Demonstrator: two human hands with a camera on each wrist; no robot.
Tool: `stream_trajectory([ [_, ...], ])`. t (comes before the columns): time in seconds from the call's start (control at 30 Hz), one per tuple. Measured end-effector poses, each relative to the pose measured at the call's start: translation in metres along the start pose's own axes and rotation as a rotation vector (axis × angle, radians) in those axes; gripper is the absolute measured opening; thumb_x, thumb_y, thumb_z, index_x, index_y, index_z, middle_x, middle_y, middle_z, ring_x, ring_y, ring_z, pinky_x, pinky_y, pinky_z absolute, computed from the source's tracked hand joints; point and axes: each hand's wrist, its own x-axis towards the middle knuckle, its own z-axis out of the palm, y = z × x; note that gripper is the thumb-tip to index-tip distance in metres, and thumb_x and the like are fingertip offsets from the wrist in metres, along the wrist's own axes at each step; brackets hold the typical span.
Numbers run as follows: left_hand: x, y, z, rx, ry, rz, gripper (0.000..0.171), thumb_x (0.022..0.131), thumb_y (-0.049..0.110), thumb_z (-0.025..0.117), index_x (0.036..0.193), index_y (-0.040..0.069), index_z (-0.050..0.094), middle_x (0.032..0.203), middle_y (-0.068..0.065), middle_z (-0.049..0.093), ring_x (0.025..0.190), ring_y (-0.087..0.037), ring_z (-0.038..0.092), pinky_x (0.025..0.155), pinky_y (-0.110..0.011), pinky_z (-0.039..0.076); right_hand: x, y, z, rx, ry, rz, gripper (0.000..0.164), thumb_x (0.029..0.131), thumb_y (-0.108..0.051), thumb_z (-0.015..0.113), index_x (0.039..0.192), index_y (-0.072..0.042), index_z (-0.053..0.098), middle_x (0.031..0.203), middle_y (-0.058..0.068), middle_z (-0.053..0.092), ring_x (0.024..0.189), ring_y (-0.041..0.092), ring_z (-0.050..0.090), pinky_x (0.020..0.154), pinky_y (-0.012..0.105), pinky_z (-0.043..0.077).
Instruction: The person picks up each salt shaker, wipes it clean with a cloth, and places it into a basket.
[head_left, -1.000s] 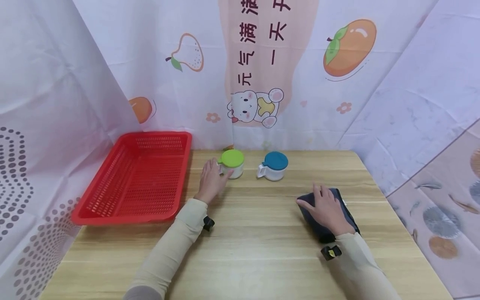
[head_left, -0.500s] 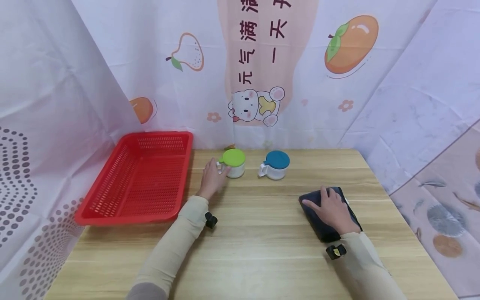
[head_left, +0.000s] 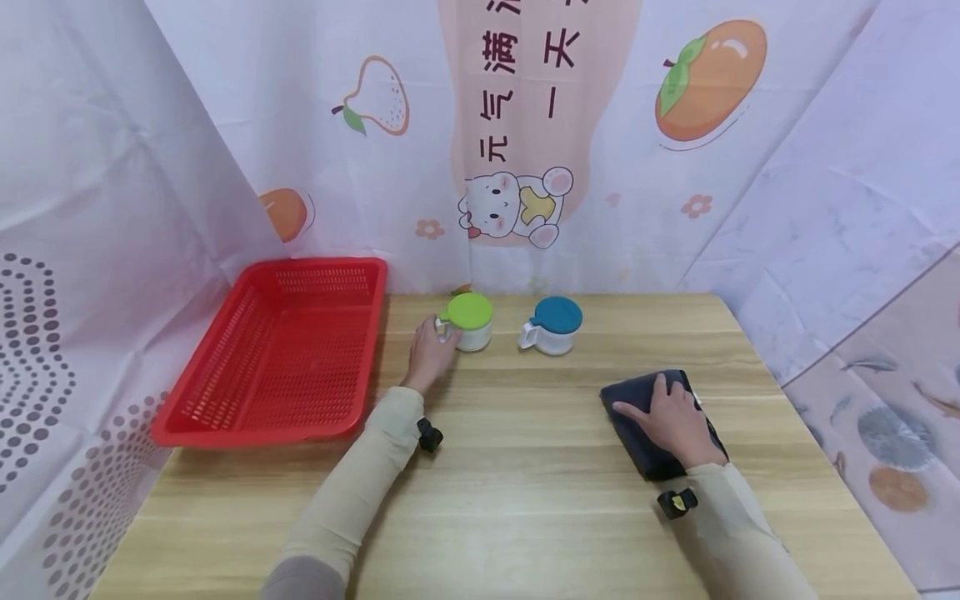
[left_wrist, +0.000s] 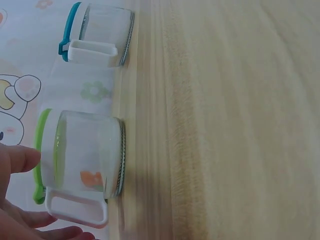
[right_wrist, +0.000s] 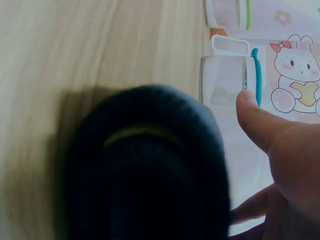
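Observation:
A glass jar with a green lid and white handle stands at the table's back edge. My left hand is at its handle side; in the left wrist view the thumb lies at the green lid's edge and the fingers extend beside the handle, not visibly wrapped round it. To the right stands a similar jar with a blue lid. My right hand rests on a dark navy flat fabric item, its thumb spread. In the right wrist view a dark rounded shape is blurred.
A red perforated plastic basket stands on the left of the wooden table. Printed curtains hang directly behind the jars and along both sides.
My left thumb has drawn in toward the handle of the green-lidded jar, and its fingers look closer together. The right hand stays on the fabric item. The head view has shifted slightly.

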Motion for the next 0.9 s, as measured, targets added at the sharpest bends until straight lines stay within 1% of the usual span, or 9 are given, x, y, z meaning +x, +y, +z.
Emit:
stream_trajectory([
  [0.2, 0.008, 0.001, 0.006, -0.046, 0.004, -0.039, 0.065, 0.088, 0.036, 0.050, 0.139, 0.005, 0.026, 0.139, -0.015, 0.036, 0.128, -0.029, 0.035, 0.106, -0.044, 0.030, 0.001, 0.003, 0.002, -0.011, -0.002, 0.021, 0.111, 0.076, -0.072, 0.045, 0.131, 0.021, 0.020, 0.120, 0.045, 0.033, 0.107, 0.057, 0.037, 0.080, 0.063, 0.038],
  [0.37, 0.013, 0.000, 0.011, -0.100, 0.017, -0.074, 0.056, 0.089, 0.029, 0.048, 0.137, 0.006, 0.029, 0.136, -0.014, 0.040, 0.127, -0.029, 0.038, 0.105, -0.044, 0.032, 0.004, 0.004, 0.007, -0.021, -0.006, 0.031, 0.112, 0.074, -0.071, 0.049, 0.132, 0.021, 0.019, 0.120, 0.045, 0.033, 0.108, 0.056, 0.037, 0.083, 0.062, 0.038],
  [0.47, 0.015, 0.000, 0.012, -0.106, 0.032, -0.098, 0.054, 0.089, 0.026, 0.049, 0.135, 0.007, 0.031, 0.134, -0.013, 0.042, 0.125, -0.029, 0.039, 0.105, -0.044, 0.032, 0.006, 0.006, 0.010, -0.030, 0.007, 0.027, 0.114, 0.071, -0.071, 0.052, 0.131, 0.021, 0.020, 0.117, 0.044, 0.036, 0.105, 0.055, 0.041, 0.079, 0.061, 0.040],
  [0.6, 0.016, -0.002, 0.010, -0.106, 0.034, -0.101, 0.051, 0.088, 0.022, 0.050, 0.135, 0.006, 0.033, 0.134, -0.014, 0.044, 0.125, -0.029, 0.040, 0.105, -0.043, 0.032, 0.006, 0.005, 0.011, -0.035, 0.023, 0.034, 0.114, 0.067, -0.072, 0.056, 0.124, 0.022, 0.028, 0.108, 0.041, 0.041, 0.096, 0.050, 0.046, 0.073, 0.057, 0.042],
  [0.7, 0.017, -0.003, 0.008, -0.111, 0.031, -0.102, 0.050, 0.088, 0.022, 0.050, 0.134, 0.007, 0.034, 0.133, -0.014, 0.045, 0.125, -0.029, 0.041, 0.104, -0.043, 0.032, 0.007, 0.004, 0.011, -0.033, 0.013, 0.053, 0.112, 0.065, -0.073, 0.057, 0.117, 0.023, 0.034, 0.104, 0.039, 0.044, 0.092, 0.047, 0.048, 0.071, 0.055, 0.041],
  [0.77, 0.018, -0.004, 0.008, -0.110, 0.025, -0.105, 0.050, 0.089, 0.024, 0.049, 0.133, 0.007, 0.035, 0.133, -0.013, 0.045, 0.124, -0.029, 0.041, 0.104, -0.042, 0.033, 0.007, 0.003, 0.010, -0.031, -0.005, 0.068, 0.112, 0.064, -0.075, 0.056, 0.116, 0.023, 0.035, 0.105, 0.039, 0.043, 0.093, 0.048, 0.047, 0.072, 0.056, 0.041],
  [0.9, 0.019, -0.007, 0.007, -0.135, -0.009, -0.119, 0.049, 0.090, 0.026, 0.048, 0.134, 0.010, 0.035, 0.136, -0.011, 0.043, 0.128, -0.026, 0.039, 0.105, -0.041, 0.032, 0.007, 0.003, 0.009, -0.038, -0.032, 0.083, 0.114, 0.064, -0.076, 0.054, 0.116, 0.023, 0.035, 0.111, 0.041, 0.041, 0.099, 0.051, 0.043, 0.075, 0.059, 0.040],
])
